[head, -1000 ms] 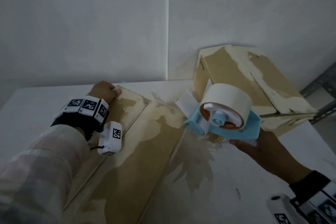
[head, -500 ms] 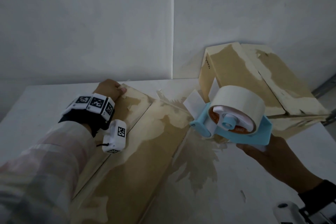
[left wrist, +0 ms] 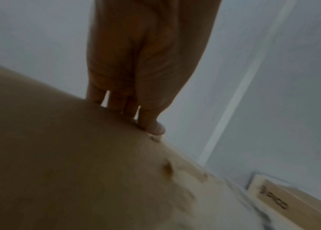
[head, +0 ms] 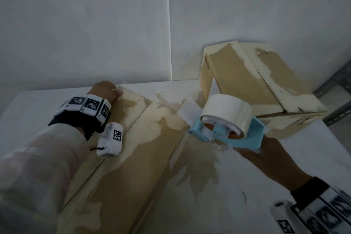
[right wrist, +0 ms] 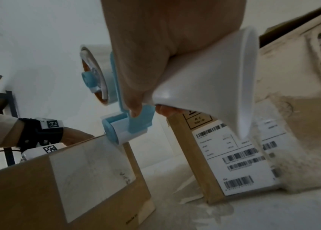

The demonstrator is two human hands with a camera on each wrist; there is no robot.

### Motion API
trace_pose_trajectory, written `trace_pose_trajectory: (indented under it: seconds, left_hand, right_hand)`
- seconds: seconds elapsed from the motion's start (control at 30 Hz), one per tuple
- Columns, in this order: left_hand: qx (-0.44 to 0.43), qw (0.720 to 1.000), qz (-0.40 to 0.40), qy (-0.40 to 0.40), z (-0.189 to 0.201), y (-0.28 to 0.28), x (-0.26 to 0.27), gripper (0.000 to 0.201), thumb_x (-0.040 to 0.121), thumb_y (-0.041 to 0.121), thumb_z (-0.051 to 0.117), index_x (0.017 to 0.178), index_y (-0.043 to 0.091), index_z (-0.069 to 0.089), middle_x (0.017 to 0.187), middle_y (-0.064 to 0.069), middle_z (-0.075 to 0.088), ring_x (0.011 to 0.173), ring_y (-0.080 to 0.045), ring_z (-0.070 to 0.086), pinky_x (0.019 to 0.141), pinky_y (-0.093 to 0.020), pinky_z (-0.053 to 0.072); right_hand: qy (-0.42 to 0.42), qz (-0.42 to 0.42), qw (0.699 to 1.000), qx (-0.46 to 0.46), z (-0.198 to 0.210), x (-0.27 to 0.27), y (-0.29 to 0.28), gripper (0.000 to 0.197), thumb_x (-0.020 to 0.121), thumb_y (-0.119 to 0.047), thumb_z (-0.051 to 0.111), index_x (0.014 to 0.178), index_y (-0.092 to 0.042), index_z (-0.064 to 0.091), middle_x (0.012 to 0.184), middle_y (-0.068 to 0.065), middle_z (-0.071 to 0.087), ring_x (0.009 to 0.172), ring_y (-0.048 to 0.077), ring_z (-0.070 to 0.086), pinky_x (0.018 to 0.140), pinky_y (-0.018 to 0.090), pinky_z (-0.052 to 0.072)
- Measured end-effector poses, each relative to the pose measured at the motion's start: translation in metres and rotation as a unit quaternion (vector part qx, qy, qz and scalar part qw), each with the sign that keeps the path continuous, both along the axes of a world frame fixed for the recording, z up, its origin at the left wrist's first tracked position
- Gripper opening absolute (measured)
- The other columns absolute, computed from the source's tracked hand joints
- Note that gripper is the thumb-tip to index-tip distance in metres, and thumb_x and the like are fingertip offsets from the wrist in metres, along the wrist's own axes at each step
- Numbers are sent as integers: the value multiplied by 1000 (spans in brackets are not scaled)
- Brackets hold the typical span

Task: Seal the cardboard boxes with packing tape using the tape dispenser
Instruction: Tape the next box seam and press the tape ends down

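Left hand: the left hand (head: 103, 90) lies at the far edge of the long tan cardboard box (head: 121, 167), fingers (left wrist: 114, 99) bent over the edge, thumb on top.
Right hand: the right hand (head: 266, 156) grips the white handle of the light-blue plastic tape dispenser (head: 228, 129).
Dispenser: carries a fat, glossy cream tape roll (head: 228, 108); its roller end is above the long box's right edge.
Second box: a scuffed, torn-faced cardboard box (head: 256, 85) stands beyond the right hand.

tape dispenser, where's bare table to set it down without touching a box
Bare white table lies right of the near box, under the right hand holding the tape dispenser. Another patch lies beyond the left hand. It's crowded between the near box and far box.
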State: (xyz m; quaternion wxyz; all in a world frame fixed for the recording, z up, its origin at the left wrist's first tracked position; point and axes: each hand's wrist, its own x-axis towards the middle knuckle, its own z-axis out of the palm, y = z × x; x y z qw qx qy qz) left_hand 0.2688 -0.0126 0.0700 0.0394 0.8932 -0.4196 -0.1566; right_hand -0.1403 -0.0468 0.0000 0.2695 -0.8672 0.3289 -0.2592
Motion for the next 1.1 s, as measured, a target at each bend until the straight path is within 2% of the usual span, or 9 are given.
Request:
trace_pose_trajectory:
  seconds: [0.1,0.23,0.33,0.43,0.57,0.63,0.7,0.83,1.1]
  left_hand:
    - [22,996,-73,-46,6,-2,-38,54,96,29,38,142,5,26,149,-25,19,138,-38,21,114,-47,22]
    - [138,958,-249,12,-10,14,-119,72,91,50,29,148,17,0,156,-8,-16,143,-31,-16,115,-57,5]
    - [199,942,-266,51,-12,29,-140,99,81,63,45,144,25,-21,151,2,-33,140,-23,-27,113,-56,-3]
    - [206,935,-287,39,-6,35,-136,111,75,66,53,142,24,-25,149,4,-36,140,-20,-28,114,-55,-4]
    - [212,934,-284,46,-4,36,-135,109,77,64,52,141,24,-27,147,4,-39,139,-19,-31,113,-54,-6]
    - [211,935,-280,47,-5,36,-136,108,78,64,51,142,25,-27,147,4,-39,139,-20,-30,113,-54,-6]
    - [210,937,-274,45,-7,36,-136,107,78,65,50,142,25,-26,148,4,-38,139,-19,-29,113,-54,-5]
    - [211,937,-277,35,-6,36,-136,107,77,67,48,142,24,-26,148,4,-37,140,-20,-28,113,-55,-2]
    - [195,940,-278,40,-1,37,-139,106,78,64,49,143,24,-24,150,3,-35,141,-21,-26,114,-56,-2]
  right_hand:
    - [39,1,999,-31,1,2,-2,43,82,-59,43,98,-20,52,75,13,69,77,9,57,61,-6,35]
    - [68,-12,994,-81,-1,3,-2,45,78,-51,52,97,-11,59,71,12,70,58,15,65,52,9,42]
    - [94,-79,991,-44,-12,1,-2,31,69,-23,78,88,-1,65,70,12,70,57,21,64,50,6,34]
    - [150,-96,981,-79,-29,-17,7,28,66,-32,72,74,-6,65,60,8,69,45,18,64,44,3,29]
    - [166,-109,967,-159,-39,-55,29,32,62,-39,55,87,-20,52,62,8,70,46,19,65,36,19,43]
    - [168,-133,965,-149,-42,-69,40,42,57,-31,73,92,-19,52,66,11,71,49,21,66,38,20,44]
    - [191,-139,964,-119,-50,-77,48,69,37,-10,92,98,-9,58,74,14,72,57,24,67,41,25,49]
    - [215,-106,967,-91,-58,-79,54,68,53,-13,80,112,-9,47,79,11,67,68,18,60,52,22,39]
    - [254,-83,963,-14,-84,-71,58,77,35,-6,89,98,-20,47,77,8,62,62,26,61,53,19,30]
